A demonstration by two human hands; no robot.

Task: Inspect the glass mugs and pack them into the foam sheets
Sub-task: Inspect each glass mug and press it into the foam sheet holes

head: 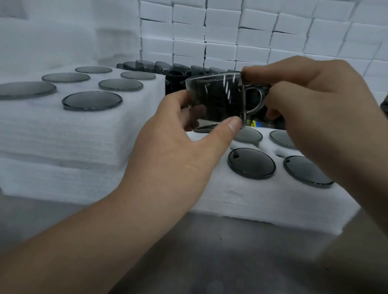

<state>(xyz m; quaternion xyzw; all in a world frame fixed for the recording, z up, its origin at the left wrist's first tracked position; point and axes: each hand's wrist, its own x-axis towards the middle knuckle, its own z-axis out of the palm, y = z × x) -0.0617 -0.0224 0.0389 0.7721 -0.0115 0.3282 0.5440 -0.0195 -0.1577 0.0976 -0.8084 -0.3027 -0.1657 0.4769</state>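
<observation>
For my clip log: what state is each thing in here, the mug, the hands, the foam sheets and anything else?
Held mug: off the foam, gripped by both hands, not yet packed.
Left hand: curled round the mug.
Right hand: pinching the mug's handle side.
Left foam sheet: six mugs seated.
Right foam sheet: four mugs seen seated, part hidden by hands.
Loose mugs behind: unpacked.

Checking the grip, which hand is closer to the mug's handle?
Right. The right hand pinches the mug beside its handle; the left hand grips the mug's body, on the side away from the handle.
</observation>
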